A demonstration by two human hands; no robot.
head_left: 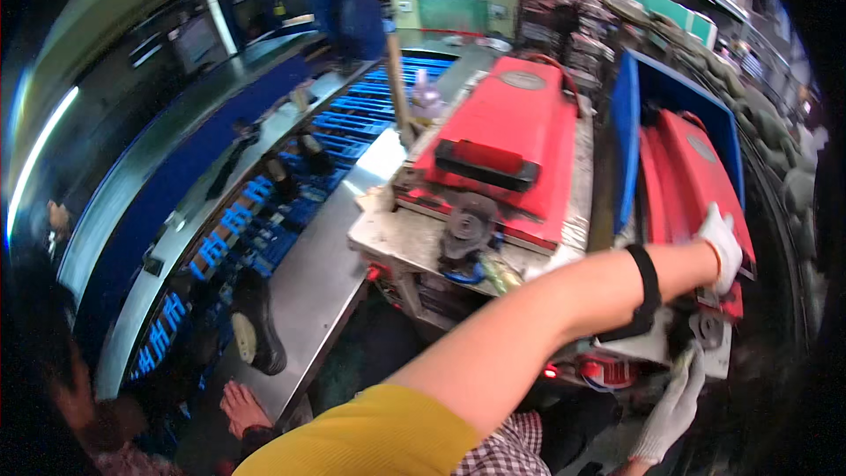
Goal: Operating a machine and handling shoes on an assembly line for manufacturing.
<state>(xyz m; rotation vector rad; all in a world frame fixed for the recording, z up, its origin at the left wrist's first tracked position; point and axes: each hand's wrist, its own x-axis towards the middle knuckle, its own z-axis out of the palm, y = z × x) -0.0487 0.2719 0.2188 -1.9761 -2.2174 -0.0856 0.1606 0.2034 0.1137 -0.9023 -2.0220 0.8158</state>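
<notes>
Head view shows the left hand (724, 251), in a white glove, touching the lower right part of the red lid (705, 167); whether its grip closes around an edge, I cannot tell. The right hand (671, 405), also gloved, is below the red lid, with its fingers near a grey round part (706, 328). Something pale (684, 358) shows at these fingers, but blur hides whether the grip holds it.

The red lid lies inside a blue frame (627, 110). To the left of the red lid is a second red lid (529, 119), with a black handle (480, 165), and no hand touches it. Farther left from the red lid, a dark shoe (267, 344) rests on a metal desk (304, 308), and another person's bare hand (244, 407) is near it.

In my judgement, the work at the red lid is in the middle: both hands are busy there, and nothing looks finished. How many steps are done, or are left, I cannot tell.
</notes>
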